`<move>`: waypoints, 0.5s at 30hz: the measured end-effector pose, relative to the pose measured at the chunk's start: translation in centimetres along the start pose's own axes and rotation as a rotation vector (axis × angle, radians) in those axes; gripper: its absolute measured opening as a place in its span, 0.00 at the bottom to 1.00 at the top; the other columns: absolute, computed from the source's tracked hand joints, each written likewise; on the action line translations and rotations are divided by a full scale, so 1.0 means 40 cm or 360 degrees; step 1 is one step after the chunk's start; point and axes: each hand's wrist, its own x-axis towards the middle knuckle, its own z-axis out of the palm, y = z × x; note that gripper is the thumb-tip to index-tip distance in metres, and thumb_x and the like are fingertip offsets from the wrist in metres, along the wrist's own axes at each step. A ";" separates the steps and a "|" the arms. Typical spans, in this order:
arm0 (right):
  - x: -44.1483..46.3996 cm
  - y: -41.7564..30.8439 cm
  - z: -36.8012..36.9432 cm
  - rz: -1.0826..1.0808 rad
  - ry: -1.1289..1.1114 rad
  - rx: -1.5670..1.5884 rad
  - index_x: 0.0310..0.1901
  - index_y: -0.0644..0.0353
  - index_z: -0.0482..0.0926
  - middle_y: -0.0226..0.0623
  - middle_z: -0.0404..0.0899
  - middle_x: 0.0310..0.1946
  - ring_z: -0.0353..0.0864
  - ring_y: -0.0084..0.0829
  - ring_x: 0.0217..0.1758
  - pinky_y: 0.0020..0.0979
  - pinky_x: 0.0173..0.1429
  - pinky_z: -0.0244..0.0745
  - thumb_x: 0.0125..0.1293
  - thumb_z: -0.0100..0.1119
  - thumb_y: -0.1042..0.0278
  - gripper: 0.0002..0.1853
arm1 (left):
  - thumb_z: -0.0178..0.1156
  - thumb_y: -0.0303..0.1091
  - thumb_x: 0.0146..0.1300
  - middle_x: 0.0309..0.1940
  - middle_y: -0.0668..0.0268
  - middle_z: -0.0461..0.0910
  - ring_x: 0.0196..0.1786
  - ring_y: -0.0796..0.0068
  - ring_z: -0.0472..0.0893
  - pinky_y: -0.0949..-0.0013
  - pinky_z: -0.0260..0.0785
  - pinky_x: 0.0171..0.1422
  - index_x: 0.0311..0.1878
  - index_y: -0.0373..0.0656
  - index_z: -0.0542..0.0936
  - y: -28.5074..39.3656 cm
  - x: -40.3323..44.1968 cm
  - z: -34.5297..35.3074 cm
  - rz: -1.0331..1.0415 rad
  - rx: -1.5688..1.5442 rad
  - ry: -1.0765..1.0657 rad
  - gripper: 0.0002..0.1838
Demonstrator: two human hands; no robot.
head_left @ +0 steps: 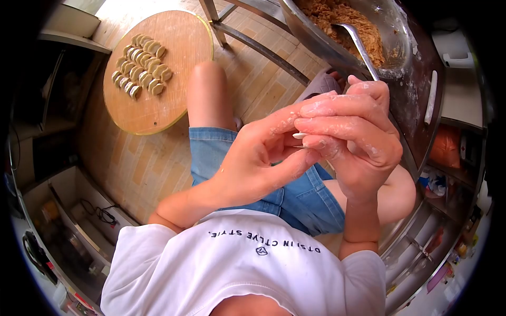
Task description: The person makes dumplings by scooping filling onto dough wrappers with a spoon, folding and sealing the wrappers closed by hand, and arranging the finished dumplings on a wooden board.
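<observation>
My left hand [258,158] and my right hand [358,131] meet above my lap, both dusted with flour. Between their fingertips is a small piece of pale dough [300,136], mostly covered by the fingers. A metal bowl [316,45] of orange-brown filling [369,39] is at the upper right, beyond my right hand. The silver handle of a spoon [360,46] leans out of the filling. Rows of folded dumplings [141,66] lie on a round wooden board [158,113] at the upper left.
A thin white rolling pin [431,97] rests on the dark floury table [408,113] at the right. Metal stool legs [258,45] stand between board and bowl. My bare knee [208,84] is beside the board. Shelves line both sides.
</observation>
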 end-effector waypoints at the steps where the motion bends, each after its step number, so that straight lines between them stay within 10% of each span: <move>1: 0.001 0.004 0.004 0.0008 0.0037 0.0004 0.30 0.57 0.84 0.28 0.80 0.31 0.67 0.30 0.39 0.37 0.56 0.61 0.49 0.65 0.56 0.13 | 0.50 0.19 0.59 0.59 0.60 0.64 0.59 0.73 0.68 0.68 0.63 0.61 0.66 0.34 0.55 0.002 0.002 0.003 0.0000 -0.0055 -0.0002 0.31; 6: -0.022 0.013 0.009 0.0025 0.0179 -0.0108 0.31 0.57 0.84 0.28 0.80 0.33 0.68 0.29 0.41 0.38 0.60 0.60 0.51 0.64 0.56 0.13 | 0.52 0.27 0.59 0.66 0.57 0.54 0.68 0.66 0.58 0.62 0.53 0.70 0.69 0.34 0.47 -0.004 0.004 0.023 0.0023 -0.0537 -0.0017 0.37; 10: -0.016 0.017 0.028 0.0136 0.0355 0.0051 0.31 0.58 0.84 0.29 0.80 0.33 0.69 0.28 0.44 0.38 0.60 0.62 0.54 0.62 0.53 0.15 | 0.47 0.47 0.64 0.65 0.59 0.56 0.67 0.67 0.59 0.63 0.56 0.68 0.68 0.35 0.48 -0.007 0.008 0.008 -0.0036 -0.0828 -0.0156 0.37; 15: -0.022 0.031 0.031 0.0048 0.0313 0.0013 0.30 0.58 0.83 0.30 0.80 0.35 0.69 0.28 0.46 0.41 0.61 0.62 0.55 0.60 0.50 0.18 | 0.45 0.50 0.67 0.61 0.60 0.63 0.62 0.71 0.67 0.66 0.63 0.64 0.67 0.38 0.52 -0.016 0.009 0.034 -0.0207 -0.0967 0.0072 0.33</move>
